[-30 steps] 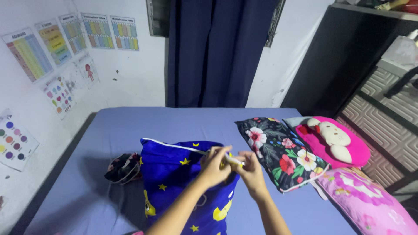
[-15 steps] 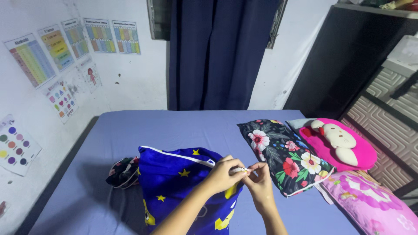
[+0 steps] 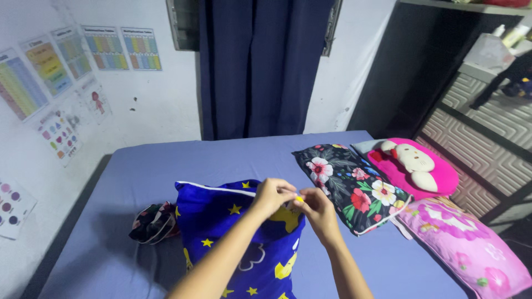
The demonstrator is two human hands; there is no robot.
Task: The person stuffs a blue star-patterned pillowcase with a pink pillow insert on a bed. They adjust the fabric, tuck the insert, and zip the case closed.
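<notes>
As both hands have drawn together, left hand and right hand fingers pinch the blue star pillowcase top edge, near the bed front edge, its opening now nearly shut.

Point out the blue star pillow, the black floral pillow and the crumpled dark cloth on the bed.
blue star pillow (image 3: 221, 232), head view, on its front face left of the hands.
black floral pillow (image 3: 349, 185), head view, on the middle of its top face.
crumpled dark cloth (image 3: 152, 222), head view, on its bunched middle.
</notes>
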